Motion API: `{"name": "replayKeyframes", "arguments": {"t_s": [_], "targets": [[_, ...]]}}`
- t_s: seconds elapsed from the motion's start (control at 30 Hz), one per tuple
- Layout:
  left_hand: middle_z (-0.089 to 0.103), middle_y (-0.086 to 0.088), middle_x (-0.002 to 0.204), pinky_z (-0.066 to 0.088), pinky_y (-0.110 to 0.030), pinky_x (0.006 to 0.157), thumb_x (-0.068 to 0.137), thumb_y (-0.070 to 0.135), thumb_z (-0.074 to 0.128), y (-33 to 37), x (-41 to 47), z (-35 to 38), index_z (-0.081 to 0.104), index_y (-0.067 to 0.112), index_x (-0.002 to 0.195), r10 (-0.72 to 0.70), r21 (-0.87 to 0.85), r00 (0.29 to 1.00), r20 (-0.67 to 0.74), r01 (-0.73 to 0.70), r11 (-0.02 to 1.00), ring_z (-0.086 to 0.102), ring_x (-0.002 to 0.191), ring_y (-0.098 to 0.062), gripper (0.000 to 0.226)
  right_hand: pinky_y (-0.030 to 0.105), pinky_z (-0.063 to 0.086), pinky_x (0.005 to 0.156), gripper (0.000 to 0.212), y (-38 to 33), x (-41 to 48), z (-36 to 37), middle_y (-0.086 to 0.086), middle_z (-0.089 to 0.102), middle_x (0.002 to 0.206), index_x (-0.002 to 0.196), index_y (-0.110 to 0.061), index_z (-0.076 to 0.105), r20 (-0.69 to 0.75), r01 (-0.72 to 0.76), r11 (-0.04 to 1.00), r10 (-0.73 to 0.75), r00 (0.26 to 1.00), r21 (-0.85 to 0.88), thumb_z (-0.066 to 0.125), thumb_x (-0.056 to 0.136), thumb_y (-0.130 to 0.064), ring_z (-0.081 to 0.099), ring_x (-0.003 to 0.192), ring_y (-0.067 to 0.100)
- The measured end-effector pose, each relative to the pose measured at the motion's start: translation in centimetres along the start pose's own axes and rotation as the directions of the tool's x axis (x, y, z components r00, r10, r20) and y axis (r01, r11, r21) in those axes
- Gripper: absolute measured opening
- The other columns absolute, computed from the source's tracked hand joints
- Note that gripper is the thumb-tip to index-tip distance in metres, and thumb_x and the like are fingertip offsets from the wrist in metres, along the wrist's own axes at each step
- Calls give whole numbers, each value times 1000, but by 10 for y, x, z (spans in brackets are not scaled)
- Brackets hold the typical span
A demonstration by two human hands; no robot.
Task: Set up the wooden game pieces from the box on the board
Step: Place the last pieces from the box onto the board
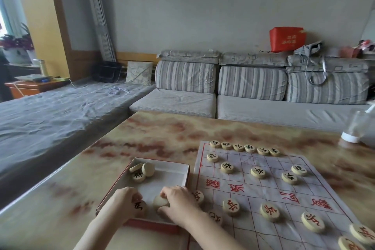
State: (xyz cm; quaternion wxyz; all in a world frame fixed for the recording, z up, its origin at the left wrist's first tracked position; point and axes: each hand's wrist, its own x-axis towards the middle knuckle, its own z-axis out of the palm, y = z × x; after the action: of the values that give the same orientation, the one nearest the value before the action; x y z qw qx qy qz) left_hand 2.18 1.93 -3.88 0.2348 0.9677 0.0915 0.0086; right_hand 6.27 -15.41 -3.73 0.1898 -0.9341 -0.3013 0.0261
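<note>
A shallow red-rimmed box (183, 170) lies on the table, left of a paper game board (261, 186) with red lines. Round wooden discs with black marks stand in rows along the board's far side (250, 148); discs with red marks (269, 211) sit on the near side. Three loose discs (142, 170) lie in the box's far corner. My left hand (125, 199) reaches into the box's near end and curls over a disc with a black mark (139, 206). My right hand (178, 203) pinches a pale disc (160, 202) inside the box.
The marbled table (162, 134) stretches ahead; a clear plastic bottle (357, 128) lies at its right edge. Behind the table stands a grey striped sofa (251, 95), with a covered bed (60, 107) to the left.
</note>
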Motion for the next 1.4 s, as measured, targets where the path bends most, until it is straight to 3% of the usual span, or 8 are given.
{"name": "replayKeyframes", "arguments": {"t_s": [0.2, 0.4, 0.57, 0.67, 0.8, 0.97, 1.13, 1.4], "targets": [[63, 8, 92, 44, -17, 75, 69, 35, 67, 11, -3, 10, 58, 40, 82, -66, -116, 993, -98, 54, 992, 62, 92, -13, 16, 29, 40, 80, 29, 2, 2, 0, 7, 64, 109, 110, -12, 56, -95, -73, 962, 101, 990, 262, 37, 98, -30, 58, 102, 24], [65, 0, 92, 51, -27, 72, 68, 25, 77, 53, 0, 13, 69, 20, 91, -36, -382, 916, -400, -131, 915, 65, 80, -17, 25, 15, 42, 51, 28, 17, -11, -19, -6, 59, 90, 110, -20, 59, -115, -94, 607, 296, 948, 789, 35, 99, -10, 63, 65, 14], [65, 2, 94, 42, -10, 63, 68, 19, 78, 94, -3, 36, 67, 26, 94, -35, -548, 926, -376, -192, 814, 63, 82, -8, 29, 26, 52, 74, 27, 53, -30, -31, 10, 67, 111, 100, -22, 66, -4, -135, 335, 384, 923, 932, 46, 92, -7, 64, 93, 19], [66, 3, 94, 50, -16, 64, 66, 18, 80, 107, -3, 48, 66, 33, 89, 12, -604, 944, -329, -220, 766, 64, 85, -6, 31, 28, 51, 80, 38, 74, -39, -37, 14, 67, 112, 112, -13, 61, 30, -94, 173, 337, 941, 980, 66, 76, -4, 63, 97, 20], [68, 4, 96, 57, -30, 74, 66, 16, 79, 120, 1, 57, 68, 36, 91, 89, -607, 960, -266, -239, 758, 67, 84, -9, 34, 24, 52, 74, 53, 91, -57, -50, 5, 68, 105, 117, -17, 58, 3, -110, 314, 321, 947, 943, 74, 69, 0, 62, 91, 15], [66, 4, 94, 48, -6, 57, 70, 19, 77, 144, 0, 74, 68, 26, 97, 120, -576, 953, -280, -267, 772, 64, 74, -1, 30, 20, 51, 79, 49, 120, -76, -65, -1, 67, 109, 115, -25, 59, -75, -115, 471, 366, 928, 875, 74, 73, -6, 62, 95, 9], [66, 9, 99, 50, -10, 59, 68, 21, 78, 170, 2, 88, 59, 31, 107, 168, -555, 953, -253, -285, 782, 63, 85, -5, 44, 35, 50, 96, 48, 157, -96, -75, 1, 62, 113, 108, -31, 59, -121, -132, 523, 421, 899, 842, 76, 71, -7, 61, 104, 17], [64, 11, 99, 56, -27, 70, 68, 22, 79, 224, 8, 109, 52, 27, 103, 233, -547, 947, -221, -318, 774, 63, 87, -8, 44, 25, 48, 89, 47, 215, -127, -94, -1, 59, 114, 104, -31, 57, -186, -168, 579, 501, 845, 798, 78, 69, -8, 58, 101, 10]]}}
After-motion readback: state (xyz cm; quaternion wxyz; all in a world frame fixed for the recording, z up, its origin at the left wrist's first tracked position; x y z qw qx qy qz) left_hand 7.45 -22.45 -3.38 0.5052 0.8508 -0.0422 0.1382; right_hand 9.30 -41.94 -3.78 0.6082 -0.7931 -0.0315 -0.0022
